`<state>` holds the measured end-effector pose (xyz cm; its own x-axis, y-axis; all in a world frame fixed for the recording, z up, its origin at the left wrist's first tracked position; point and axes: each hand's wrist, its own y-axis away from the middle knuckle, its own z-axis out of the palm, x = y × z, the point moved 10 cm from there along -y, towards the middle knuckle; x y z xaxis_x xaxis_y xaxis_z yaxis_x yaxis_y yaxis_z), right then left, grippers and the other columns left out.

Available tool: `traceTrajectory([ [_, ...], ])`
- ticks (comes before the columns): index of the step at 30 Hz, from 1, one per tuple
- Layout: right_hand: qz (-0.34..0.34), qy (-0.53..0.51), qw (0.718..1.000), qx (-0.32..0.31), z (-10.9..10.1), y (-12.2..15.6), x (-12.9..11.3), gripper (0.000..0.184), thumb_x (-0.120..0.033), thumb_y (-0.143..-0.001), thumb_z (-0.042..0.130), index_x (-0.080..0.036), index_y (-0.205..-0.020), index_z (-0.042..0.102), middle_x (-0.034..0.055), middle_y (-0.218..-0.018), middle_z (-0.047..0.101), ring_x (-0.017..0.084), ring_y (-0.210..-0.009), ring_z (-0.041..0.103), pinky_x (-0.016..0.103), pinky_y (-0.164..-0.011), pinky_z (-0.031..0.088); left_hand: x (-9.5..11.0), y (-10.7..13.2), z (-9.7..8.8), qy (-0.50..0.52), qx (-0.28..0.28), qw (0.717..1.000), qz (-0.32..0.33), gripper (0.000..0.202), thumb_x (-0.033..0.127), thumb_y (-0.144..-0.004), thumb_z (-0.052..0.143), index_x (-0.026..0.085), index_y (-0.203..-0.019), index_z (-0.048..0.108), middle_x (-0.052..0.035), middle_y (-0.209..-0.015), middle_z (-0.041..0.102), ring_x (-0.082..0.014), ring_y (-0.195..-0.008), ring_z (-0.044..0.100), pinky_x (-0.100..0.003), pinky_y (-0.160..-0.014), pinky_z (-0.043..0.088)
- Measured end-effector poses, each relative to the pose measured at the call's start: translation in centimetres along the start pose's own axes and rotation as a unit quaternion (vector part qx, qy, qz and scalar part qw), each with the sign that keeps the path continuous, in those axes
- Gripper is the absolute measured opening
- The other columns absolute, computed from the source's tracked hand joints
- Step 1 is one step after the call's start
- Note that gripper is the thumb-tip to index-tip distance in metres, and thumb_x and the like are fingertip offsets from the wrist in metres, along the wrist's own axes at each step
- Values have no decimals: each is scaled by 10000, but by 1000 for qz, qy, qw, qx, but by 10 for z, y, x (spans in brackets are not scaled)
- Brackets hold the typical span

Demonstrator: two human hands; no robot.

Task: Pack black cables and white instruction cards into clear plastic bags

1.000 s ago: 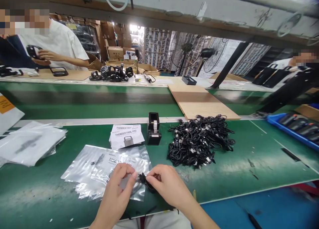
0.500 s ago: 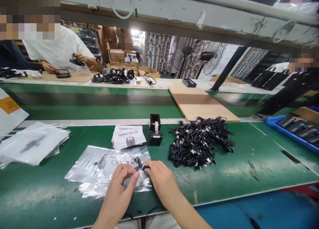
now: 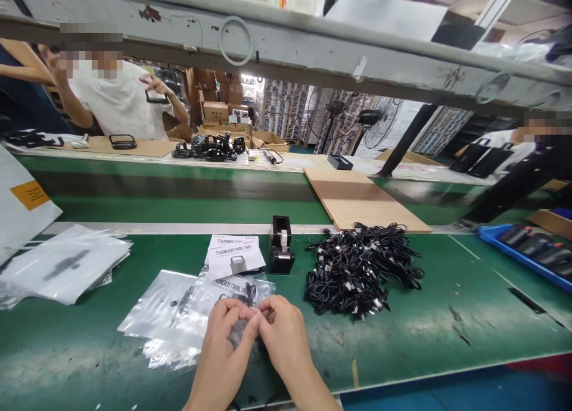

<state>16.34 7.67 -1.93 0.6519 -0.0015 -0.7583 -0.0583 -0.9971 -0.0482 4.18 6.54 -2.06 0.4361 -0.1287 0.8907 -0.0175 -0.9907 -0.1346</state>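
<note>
My left hand (image 3: pixel 230 333) and my right hand (image 3: pixel 281 333) meet over a clear plastic bag (image 3: pixel 232 292) on the green table, fingers pinched together on the bag's near edge. Inside the bag lie a printed leaflet and a small black cable (image 3: pixel 250 292). The bag rests on a stack of clear bags (image 3: pixel 156 307). Behind it lies a pile of "Thunder Trail Pro" leaflets (image 3: pixel 235 253), a black tape dispenser (image 3: pixel 281 253) beside them, and a heap of black coiled cables (image 3: pixel 360 268) to the right.
More clear bags (image 3: pixel 62 265) lie at the left. A blue tray (image 3: pixel 527 250) with dark items sits at the right. A wooden board (image 3: pixel 361 199) spans the green conveyor (image 3: pixel 179 190). A person (image 3: pixel 120 101) across the line holds a black part; another person (image 3: pixel 531 143) stands far right.
My right hand pushed the black cable into the bag and both hands came together at its edge. The view shifted down slightly. The person opposite raised a black part.
</note>
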Motion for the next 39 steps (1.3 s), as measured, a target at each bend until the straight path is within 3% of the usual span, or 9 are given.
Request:
traceTrajectory([
  [5,-131,-87,980,-118,5,18,-40,245,-138,-852,412,-195,-757,630,10,-717,608,145,-751,534,228,-677,409,-5,-5,-10,102,19,994,-38,228,411,-767,545,207,-673,585,-19,-818,510,-200,-836,518,-307,-795,398],
  [9,-162,-66,974,-146,-8,13,-69,84,-192,-724,650,-197,-807,634,18,-804,599,169,-850,513,254,-734,408,-2,-11,-29,193,38,978,-72,235,436,-741,583,202,-735,598,-6,-836,518,-179,-833,521,-256,-754,406],
  [12,-201,-50,968,-143,-28,-11,-106,80,-238,-733,652,-189,-677,622,13,-752,609,166,-814,525,275,-734,400,3,-16,-52,230,69,967,-84,280,479,-758,559,225,-873,579,-12,-929,554,-191,-935,516,-262,-812,392],
  [18,-310,-151,880,-328,-38,-35,-171,190,-340,-745,633,-162,-684,604,9,-741,632,127,-716,565,246,-667,422,8,-25,-79,281,72,956,-52,500,614,-704,536,261,-1057,505,-44,-1163,520,-242,-1156,412,-351,-978,301],
  [22,-326,-197,847,-370,-38,-25,-177,168,-302,-746,633,-155,-682,585,30,-765,641,146,-773,589,284,-735,450,11,-18,-51,375,-60,922,-78,728,682,-622,555,277,-1211,418,-71,-1196,523,-275,-1120,457,-381,-928,368],
  [26,-375,-169,841,-351,-47,0,-181,145,-209,-702,676,-166,-606,577,46,-901,648,160,-931,574,300,-860,421,22,-8,-33,414,-124,900,-64,674,617,-593,644,266,-1150,498,-52,-1103,583,-231,-979,546,-310,-835,432],
  [30,-347,-97,884,-297,-62,5,-166,101,-177,-691,680,-197,-632,600,10,-1132,558,163,-1099,490,312,-952,357,19,-6,-33,355,-98,928,-56,428,511,-630,683,240,-952,603,-24,-857,646,-182,-742,592,-258,-663,461],
  [33,-313,-64,902,-291,-68,5,-146,92,-218,-697,676,-214,-635,607,0,-1197,515,189,-1124,472,343,-957,356,21,-9,-43,262,-46,963,-40,294,486,-744,573,217,-827,654,-34,-804,656,-196,-768,587,-273,-714,449],
  [39,-267,0,932,-245,-70,-3,-103,119,-284,-758,614,-217,-661,593,23,-970,610,182,-953,552,314,-826,426,33,-11,-50,137,6,991,3,319,431,-818,472,210,-641,618,-8,-641,601,-169,-661,539,-235,-633,414],
])
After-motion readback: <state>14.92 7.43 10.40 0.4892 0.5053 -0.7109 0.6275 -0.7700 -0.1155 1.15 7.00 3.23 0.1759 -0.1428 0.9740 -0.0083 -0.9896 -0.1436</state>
